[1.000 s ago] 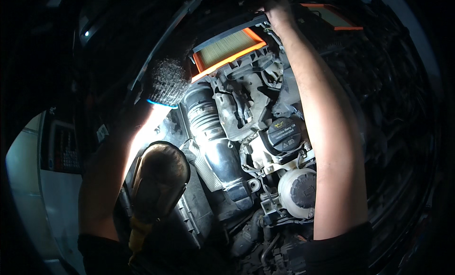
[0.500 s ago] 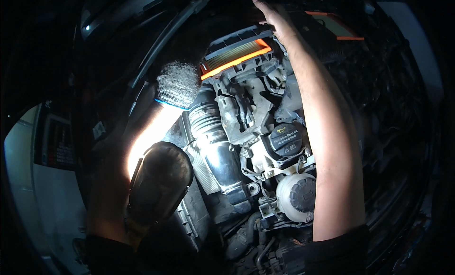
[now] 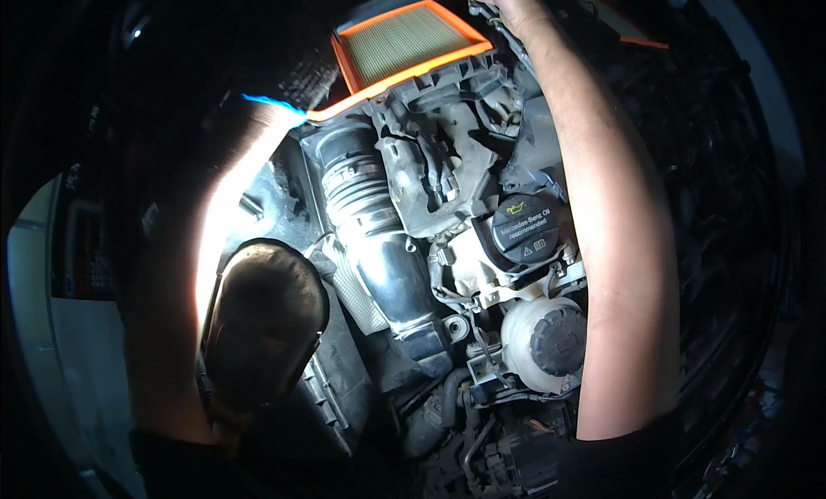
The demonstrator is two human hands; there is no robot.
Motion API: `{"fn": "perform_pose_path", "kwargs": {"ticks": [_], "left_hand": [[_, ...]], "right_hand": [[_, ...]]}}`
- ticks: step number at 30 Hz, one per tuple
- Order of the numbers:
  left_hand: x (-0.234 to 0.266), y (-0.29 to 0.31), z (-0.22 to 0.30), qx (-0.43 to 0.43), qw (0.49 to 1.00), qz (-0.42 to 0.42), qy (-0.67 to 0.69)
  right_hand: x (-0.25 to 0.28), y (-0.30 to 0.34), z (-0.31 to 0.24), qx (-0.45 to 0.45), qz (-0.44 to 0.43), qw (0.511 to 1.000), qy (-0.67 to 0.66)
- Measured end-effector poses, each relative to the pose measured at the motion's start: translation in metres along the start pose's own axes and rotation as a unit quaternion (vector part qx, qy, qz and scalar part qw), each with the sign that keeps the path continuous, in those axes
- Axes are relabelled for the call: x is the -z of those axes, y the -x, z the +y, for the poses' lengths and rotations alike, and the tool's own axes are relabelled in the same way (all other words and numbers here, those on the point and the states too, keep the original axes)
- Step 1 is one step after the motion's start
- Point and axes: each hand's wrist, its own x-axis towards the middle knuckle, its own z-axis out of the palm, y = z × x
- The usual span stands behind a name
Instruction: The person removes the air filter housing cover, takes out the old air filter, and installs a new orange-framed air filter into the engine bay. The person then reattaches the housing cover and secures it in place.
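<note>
An air filter (image 3: 404,45) with an orange rim and pale pleats sits in its black housing at the top of the view. Along its far side runs the edge of a black air filter cover (image 3: 387,7), raised off the filter. My bare right hand (image 3: 503,2) is at the cover's right end, fingers bent against it and partly cut off by the picture's edge. Beside the filter's left end, my left hand (image 3: 305,82) wears a grey knitted glove with a blue cuff. Deep shadow hides its fingers.
Below the filter lies a ribbed intake duct (image 3: 353,185). A black oil filler cap (image 3: 525,230) and a white reservoir (image 3: 525,344) sit between my forearms. A dark rounded part (image 3: 267,327) lies by my left forearm. Another orange-rimmed filter (image 3: 619,21) shows at upper right.
The black cover has risen away, baring much more of the filter's pleats. My left hand has moved left and up into shadow; my right hand has shifted slightly up.
</note>
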Motion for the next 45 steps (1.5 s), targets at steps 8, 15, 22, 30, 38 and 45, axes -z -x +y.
{"fn": "perform_pose_path", "kwargs": {"ticks": [8, 15, 22, 30, 38, 45], "left_hand": [[-0.009, -0.001, -0.016, -0.018, 0.998, 0.023, 0.055], [-0.021, -0.009, -0.036, -0.063, 0.993, 0.027, 0.1], [-0.023, -0.012, -0.044, -0.091, 0.987, 0.023, 0.132], [-0.026, -0.01, -0.051, -0.07, 0.994, -0.031, 0.074], [-0.003, -0.008, -0.001, -0.014, 0.999, -0.021, 0.045], [-0.036, -0.002, -0.041, -0.149, 0.974, -0.028, -0.169]], "right_hand": [[0.011, -0.01, -0.004, 0.16, 0.024, 0.953, 0.256], [0.007, -0.012, -0.011, 0.138, 0.058, 0.95, 0.273], [0.004, -0.012, -0.01, 0.112, 0.061, 0.974, 0.188], [0.001, -0.012, -0.007, 0.089, 0.064, 0.988, 0.113], [-0.005, -0.001, -0.017, 0.012, 0.084, 0.995, -0.043], [-0.008, 0.01, -0.028, -0.015, 0.112, 0.994, -0.008]]}}
